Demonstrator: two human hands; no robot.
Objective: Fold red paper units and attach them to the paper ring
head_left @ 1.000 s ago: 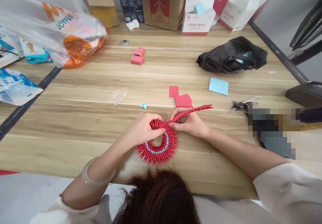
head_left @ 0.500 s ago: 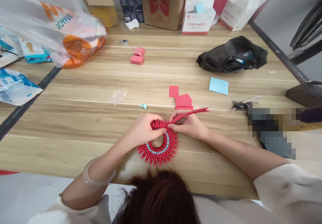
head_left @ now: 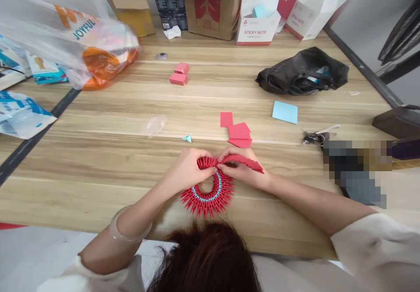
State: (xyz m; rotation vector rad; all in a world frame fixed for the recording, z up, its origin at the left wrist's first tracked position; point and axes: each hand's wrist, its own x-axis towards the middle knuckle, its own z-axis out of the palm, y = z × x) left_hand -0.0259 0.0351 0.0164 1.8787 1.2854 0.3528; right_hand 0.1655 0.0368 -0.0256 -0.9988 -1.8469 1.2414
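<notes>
A ring of folded red paper pieces [head_left: 225, 191], with a light blue band round its inner part, lies near the table's front edge. My left hand [head_left: 187, 169] grips its upper left side, thumb on the inside. At the ring's upper right, my right hand [head_left: 244, 169] pinches a curved strip of red folded paper pieces [head_left: 246, 161]. That strip touches the ring at one end, and its free end hangs over my palm. Whether it is joined to the ring is hidden by my fingertips. Beyond my hands are red paper sheets [head_left: 239, 132] and a small folded blue piece [head_left: 187, 138].
Two pink paper blocks [head_left: 179, 79] and a blue sticky-note pad [head_left: 285, 112] lie farther back. A black plastic bag [head_left: 302, 73] is at the right, near keys [head_left: 316, 137]. Cardboard and sticky-note boxes [head_left: 257, 33] line the back; a large plastic bag [head_left: 108, 60] stands left.
The red strip in my right hand has swung down, its free end now pointing lower over the palm. My right hand has turned slightly; my left keeps its hold on the ring.
</notes>
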